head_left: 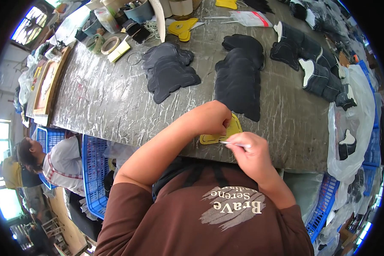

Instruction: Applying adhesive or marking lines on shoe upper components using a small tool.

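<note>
At the table's near edge lies a yellow template (234, 127) with slots cut along its border. My left hand (215, 118) rests on it with curled fingers, partly covering it. My right hand (251, 150) pinches a slim white pen (242, 145), its tip at the template's lower edge. Whatever lies beneath the template is hidden. Just beyond my hands, a long overlapping row of black cut pieces (238, 81) runs away from me. A second group of black pieces (168, 70), with pale outlines drawn on them, lies to its left.
More yellow templates (183, 28) lie at the back, near tubs (139, 12) and a tape roll (110, 45). Bundled black pieces with white parts (315, 77) and a clear plastic bag (350, 123) occupy the right. Blue crates (94, 175) stand beside the table; another person (57, 162) sits at left.
</note>
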Demonstrator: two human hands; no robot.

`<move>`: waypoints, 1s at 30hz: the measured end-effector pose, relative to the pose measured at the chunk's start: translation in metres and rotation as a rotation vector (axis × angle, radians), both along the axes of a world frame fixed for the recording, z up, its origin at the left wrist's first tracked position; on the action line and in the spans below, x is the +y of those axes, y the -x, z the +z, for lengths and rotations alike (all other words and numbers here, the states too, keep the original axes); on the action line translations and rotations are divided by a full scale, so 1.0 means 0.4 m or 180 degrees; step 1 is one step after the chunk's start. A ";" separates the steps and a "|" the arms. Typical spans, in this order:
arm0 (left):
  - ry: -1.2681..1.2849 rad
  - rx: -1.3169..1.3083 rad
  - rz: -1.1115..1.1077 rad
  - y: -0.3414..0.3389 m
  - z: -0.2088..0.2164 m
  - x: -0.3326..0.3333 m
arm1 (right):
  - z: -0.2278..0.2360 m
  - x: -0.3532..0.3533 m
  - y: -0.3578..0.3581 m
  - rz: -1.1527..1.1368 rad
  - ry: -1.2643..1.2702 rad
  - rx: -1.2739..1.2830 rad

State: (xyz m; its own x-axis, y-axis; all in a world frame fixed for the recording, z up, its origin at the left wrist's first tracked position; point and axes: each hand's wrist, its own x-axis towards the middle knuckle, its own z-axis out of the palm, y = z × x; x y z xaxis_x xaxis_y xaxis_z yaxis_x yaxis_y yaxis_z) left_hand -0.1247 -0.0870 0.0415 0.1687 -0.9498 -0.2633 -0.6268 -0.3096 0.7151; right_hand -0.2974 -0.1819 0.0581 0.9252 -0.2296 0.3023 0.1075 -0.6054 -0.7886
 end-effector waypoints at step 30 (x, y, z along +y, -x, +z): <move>-0.0126 0.0160 0.0071 -0.004 -0.002 -0.004 | -0.055 0.012 -0.013 -0.0109 -0.0433 0.0121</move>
State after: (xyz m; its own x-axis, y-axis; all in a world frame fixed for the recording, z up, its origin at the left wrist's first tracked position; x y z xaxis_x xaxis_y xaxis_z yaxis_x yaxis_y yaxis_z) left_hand -0.1229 -0.0885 0.0409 0.1754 -0.9347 -0.3092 -0.5831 -0.3517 0.7323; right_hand -0.2921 -0.1770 0.0361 0.9263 -0.2976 0.2313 0.0572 -0.4955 -0.8667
